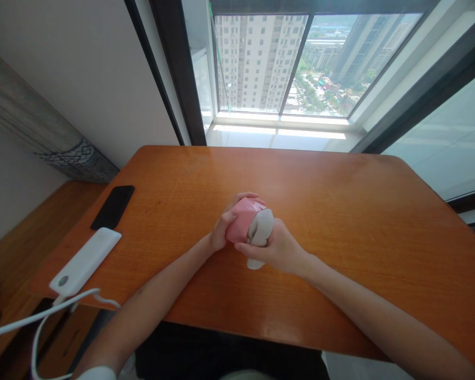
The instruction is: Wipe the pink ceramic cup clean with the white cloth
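A pink, smooth, cup-like object (242, 220) is held up over the middle of the wooden table. My left hand (222, 228) is wrapped around its left and far side, the thumb lying on the near face. My right hand (279, 249) grips a thin white cloth or tissue (263, 226), which is bunched against the right end of the pink object. A loose flap of the white cloth hangs below my right thumb. The folds and my fingers hide part of the pink object, so its exact kind cannot be made out.
At the left of the wooden table (340, 211) lie a black phone (113, 207) and a white power bank (86, 261). White cables (43, 315) run from the power bank over the near-left edge. Beyond the far edge is a window (279, 63); a curtain (43, 116) hangs at left.
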Demonstrator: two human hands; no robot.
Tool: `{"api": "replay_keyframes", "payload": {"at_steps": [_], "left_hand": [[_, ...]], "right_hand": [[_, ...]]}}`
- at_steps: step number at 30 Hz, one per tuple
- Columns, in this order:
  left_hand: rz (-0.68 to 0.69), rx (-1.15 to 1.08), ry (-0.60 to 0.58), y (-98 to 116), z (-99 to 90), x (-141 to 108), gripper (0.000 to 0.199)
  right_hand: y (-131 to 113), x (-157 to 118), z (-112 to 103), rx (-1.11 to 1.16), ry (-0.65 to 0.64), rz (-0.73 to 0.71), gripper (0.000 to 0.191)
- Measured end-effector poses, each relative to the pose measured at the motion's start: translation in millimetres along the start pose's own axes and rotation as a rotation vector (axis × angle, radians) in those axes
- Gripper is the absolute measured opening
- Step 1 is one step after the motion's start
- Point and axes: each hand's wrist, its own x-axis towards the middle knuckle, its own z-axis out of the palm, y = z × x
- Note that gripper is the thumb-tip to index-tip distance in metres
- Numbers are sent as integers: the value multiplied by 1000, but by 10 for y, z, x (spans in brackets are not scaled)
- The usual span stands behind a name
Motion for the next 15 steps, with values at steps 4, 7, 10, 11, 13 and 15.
{"api": "replay_keyframes", "payload": {"at_steps": [4, 7, 10, 11, 13, 15], "left_hand": [[-236, -104, -48, 9, -66, 58, 62], [-273, -119, -34, 14, -79, 74, 62], [-280, -158, -10, 36, -45, 77, 67], [-276, -174, 4, 41, -31, 76, 71], [-216, -170, 42, 30, -14, 70, 80], [-54, -57, 80, -18, -24, 54, 84]], "right_hand": [[82, 13, 26, -408, -23, -231, 37], [100, 32, 10, -624, -65, -365, 23], [95, 36, -6, -645, -54, -358, 16], [86, 35, -13, -590, -33, -327, 17], [49, 35, -38, -389, 11, -210, 21], [-14, 47, -87, -133, 39, -41, 24]]}}
